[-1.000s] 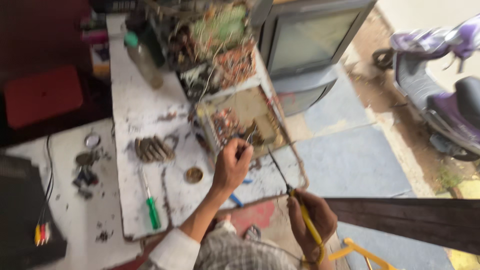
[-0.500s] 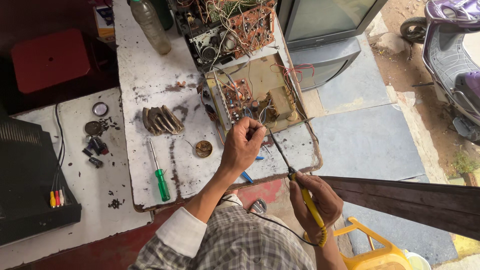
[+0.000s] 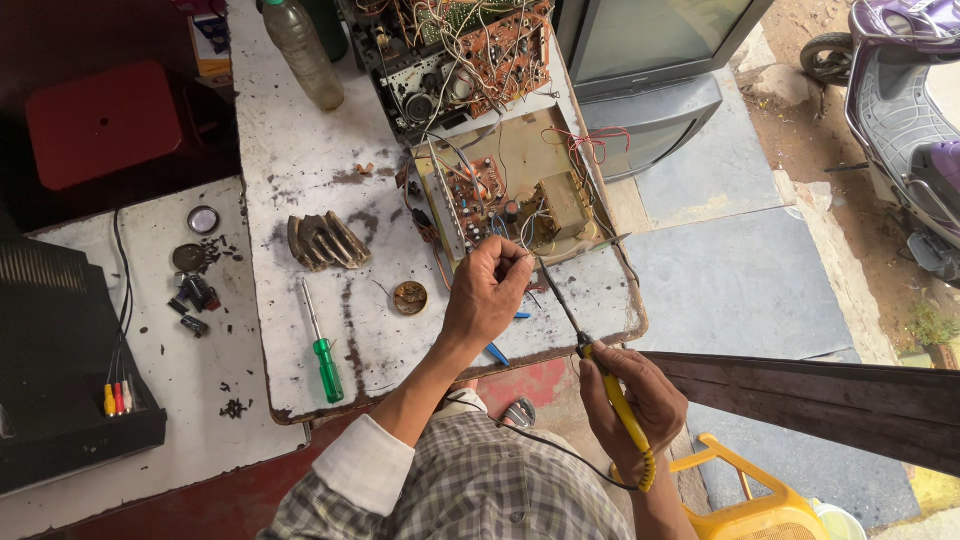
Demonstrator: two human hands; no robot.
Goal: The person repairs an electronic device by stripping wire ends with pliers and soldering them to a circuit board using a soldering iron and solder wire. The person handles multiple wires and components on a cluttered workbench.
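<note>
My left hand [image 3: 487,292] rests on the worn white table [image 3: 300,180] at the near edge of an open brown circuit board [image 3: 505,185]. Its fingertips are pinched together on what looks like a thin wire. My right hand [image 3: 640,398], lower right and off the table, grips the yellow handle of a soldering iron [image 3: 600,370]. The iron's dark shaft slants up and left, and its tip sits just beside my left fingertips at the board's edge.
A green-handled screwdriver [image 3: 322,348], a small round tin [image 3: 410,297] and a finned metal part [image 3: 325,240] lie on the table. A plastic bottle [image 3: 303,52], a wired chassis [image 3: 470,50] and televisions [image 3: 650,50] stand behind. A scooter [image 3: 905,110] is parked right, with a yellow stool [image 3: 740,500] below.
The view has shifted and come closer to the table. My left hand stays pinched at the board's edge, and the iron's tip has moved up next to its fingertips.
</note>
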